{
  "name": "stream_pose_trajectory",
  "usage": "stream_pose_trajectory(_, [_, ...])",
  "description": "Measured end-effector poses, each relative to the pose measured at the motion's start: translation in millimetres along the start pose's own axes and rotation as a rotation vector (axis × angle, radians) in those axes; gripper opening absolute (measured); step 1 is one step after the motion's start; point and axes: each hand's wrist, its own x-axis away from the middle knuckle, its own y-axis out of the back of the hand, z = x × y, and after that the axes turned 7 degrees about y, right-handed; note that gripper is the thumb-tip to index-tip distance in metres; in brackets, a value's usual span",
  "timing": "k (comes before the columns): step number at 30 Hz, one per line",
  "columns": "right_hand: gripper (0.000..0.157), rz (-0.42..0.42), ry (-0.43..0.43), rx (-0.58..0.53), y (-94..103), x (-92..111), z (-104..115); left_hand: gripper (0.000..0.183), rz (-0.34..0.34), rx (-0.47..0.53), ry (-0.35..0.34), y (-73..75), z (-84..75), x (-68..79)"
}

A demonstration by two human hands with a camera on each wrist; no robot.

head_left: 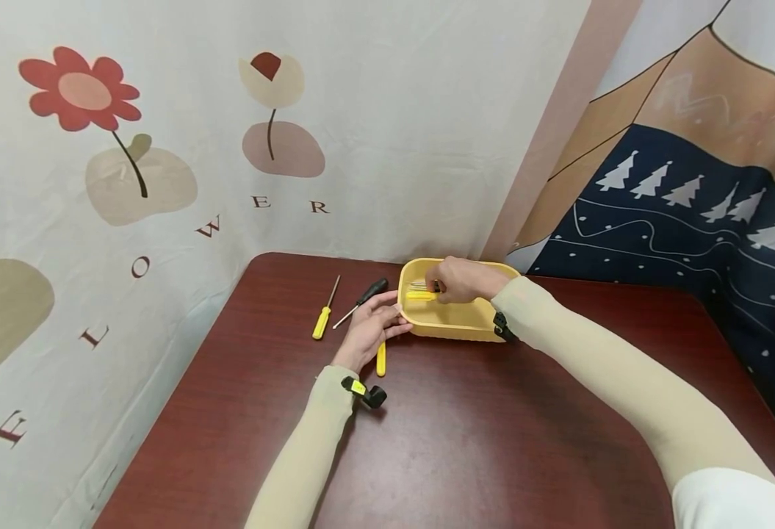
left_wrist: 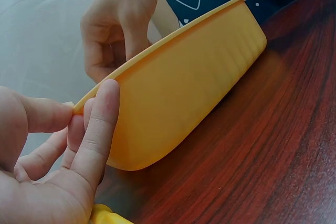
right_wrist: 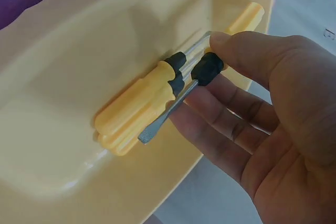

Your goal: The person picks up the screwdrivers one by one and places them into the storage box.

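A yellow plastic tub stands near the table's far edge. My left hand pinches its left rim between thumb and fingers, seen close up in the left wrist view. Inside the tub, my right hand holds a flat-tipped screwdriver by its yellow handle near the black collar. The fingers partly cover that handle, and the steel tip points away from the palm. Just beyond it, a few yellow-handled screwdrivers lie side by side on the tub's floor.
Left of the tub, a yellow-handled screwdriver and a black-handled screwdriver lie on the dark red table. A yellow handle shows beside my left wrist. Printed curtains hang behind the table.
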Motion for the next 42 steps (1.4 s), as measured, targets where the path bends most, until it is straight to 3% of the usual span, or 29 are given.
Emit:
stream_pose_trajectory(16, [0.01, 0.111, -0.034, 0.073, -14.7, -19.9, -2.9, 0.04, 0.015, -0.004, 0.001, 0.2, -0.6, 0.5])
stream_pose_trajectory(23, [0.023, 0.088, -0.031, 0.103, -17.7, -24.1, -6.1, 0.041, 0.017, 0.003, 0.003, 1.1, -1.9, 0.8])
stream_pose_trajectory(42, [0.017, 0.099, -0.093, 0.135, -17.2, -26.2, -2.7, 0.04, 0.006, 0.002, 0.009, 0.7, -1.8, 1.9])
